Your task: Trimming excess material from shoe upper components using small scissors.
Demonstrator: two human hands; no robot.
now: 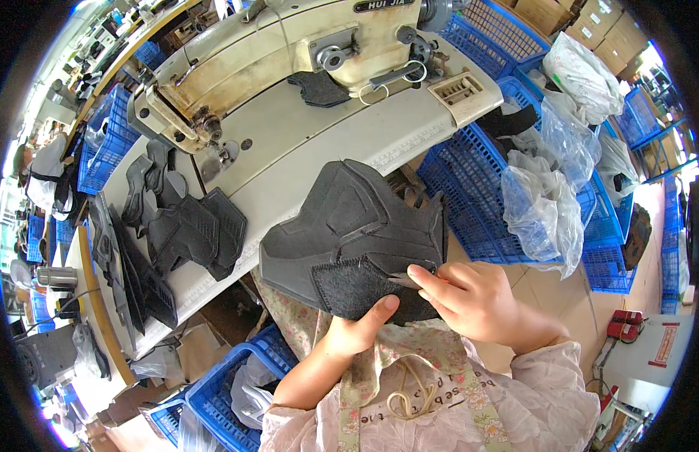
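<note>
A black moulded panel [349, 203], with raised ridges and a fuzzy dark patch [349, 286] stitched onto its near part, is held up in front of me. My left hand [360, 328] grips its near edge, the thumb lying on the patch and the other fingers hidden beneath. At the patch's right side, my right hand [470, 297] is closed on a small pointed metal tool [403, 279]. Its tip rests near the stitched edge; the rest of the tool is covered by my fingers, so its exact kind is unclear.
Beyond the panel stands a cream sewing machine [266, 68] on a white table [289, 192]. Black moulded pieces [191, 230] are piled at the left. A small dark piece [319, 88] and scissors [394, 77] lie by the machine. Blue crates [470, 188] with plastic bags [545, 203] stand at right.
</note>
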